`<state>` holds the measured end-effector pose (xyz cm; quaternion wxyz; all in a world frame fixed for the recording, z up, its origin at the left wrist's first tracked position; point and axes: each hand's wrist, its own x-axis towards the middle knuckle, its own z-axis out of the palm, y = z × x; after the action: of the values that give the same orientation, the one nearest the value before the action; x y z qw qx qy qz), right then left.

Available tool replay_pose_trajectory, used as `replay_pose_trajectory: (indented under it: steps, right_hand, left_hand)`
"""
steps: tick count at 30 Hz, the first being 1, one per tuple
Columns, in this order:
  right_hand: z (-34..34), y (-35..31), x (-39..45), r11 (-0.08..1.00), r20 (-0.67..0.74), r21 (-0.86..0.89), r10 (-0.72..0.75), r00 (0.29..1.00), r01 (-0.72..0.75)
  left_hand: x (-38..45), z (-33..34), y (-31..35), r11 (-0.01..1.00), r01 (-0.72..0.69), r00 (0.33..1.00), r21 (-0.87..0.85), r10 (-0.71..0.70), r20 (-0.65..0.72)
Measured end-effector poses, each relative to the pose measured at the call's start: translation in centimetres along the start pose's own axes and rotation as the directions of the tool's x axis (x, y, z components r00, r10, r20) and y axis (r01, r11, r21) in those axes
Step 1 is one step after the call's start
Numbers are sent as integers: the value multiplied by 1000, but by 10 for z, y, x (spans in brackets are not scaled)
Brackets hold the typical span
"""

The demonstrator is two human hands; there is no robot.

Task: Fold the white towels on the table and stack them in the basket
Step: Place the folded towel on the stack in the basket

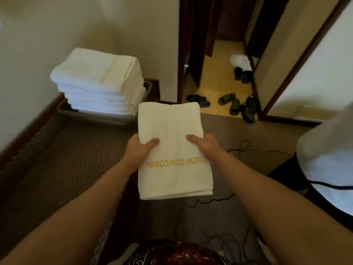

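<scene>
Towel stack (99, 81): a tall pile of folded white towels, up and to the left of the left hand's fingers, well apart from them; it rises well above the rim of its container.
Basket (99, 117): a light, perforated tub under the stack, standing on a brown patterned surface by the wall, to the upper left of the fingers; only its near wall and a back corner show.
Left hand (140, 148): grips the left edge of the folded towel, thumb curled over the top face, the other fingers hidden beneath the cloth.
Folded towel (172, 146): a white rectangle held flat in the air between the two hands, its far end pointing toward the doorway and its layered near end toward the person; gold letters read "MARCO POLO HOTEL" across it, just nearer than the thumbs. It sits to the right of the basket and below the top of the stack, touching neither.
Right hand (205, 147): grips the right edge of the same towel, thumb pressed on top, the remaining fingers out of sight underneath.
Cable (242, 148): a thin dark cord lying on the floor, just right of the right hand's fingers.
Sandals (229, 102): several dark pairs scattered on the yellowish floor in the doorway, beyond the right fingers.
White cloth (328, 159): a large pale draped shape at the right edge, well right of the right fingers; what it covers cannot be told.
</scene>
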<state>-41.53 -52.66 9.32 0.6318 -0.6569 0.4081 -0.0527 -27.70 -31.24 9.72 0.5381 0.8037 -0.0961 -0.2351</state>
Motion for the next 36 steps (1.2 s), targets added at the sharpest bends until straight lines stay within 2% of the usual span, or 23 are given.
replay_pose_trajectory:
  steps: [4, 11, 20, 23, 30, 33, 36]
  right_hand:
    - [-64, -8, 11, 997, -111, 76, -4, 994, 13]
    - [-130, -21, 60, 989, -259, 146, 31, 965, 8]
    - [-169, -68, 205, 995, -301, 98, 60, 952, -32]
    - [-178, -99, 263, 997, -287, 73, 51, 956, -31]
    - [-181, -175, 336, 998, -281, 41, -28, 959, 41]
    - [-171, -209, 357, 997, -236, 20, -69, 969, 76]
    - [-147, -249, 384, 992, -148, -16, -123, 981, 122]
  left_hand:
    - [31, 62, 37, 997, -76, 991, 29, 72, 112]
    - [103, 137, 85, 985, -157, 961, 74, 135, 243]
    - [246, 200, 129, 997, -82, 953, 13, 74, 292]
    - [306, 210, 152, 997, -76, 954, 13, 69, 291]
    - [384, 207, 207, 993, -108, 953, -50, 117, 281]
    - [406, 190, 224, 990, -126, 961, -67, 138, 239]
    - [422, 158, 236, 985, -129, 980, -111, 144, 140]
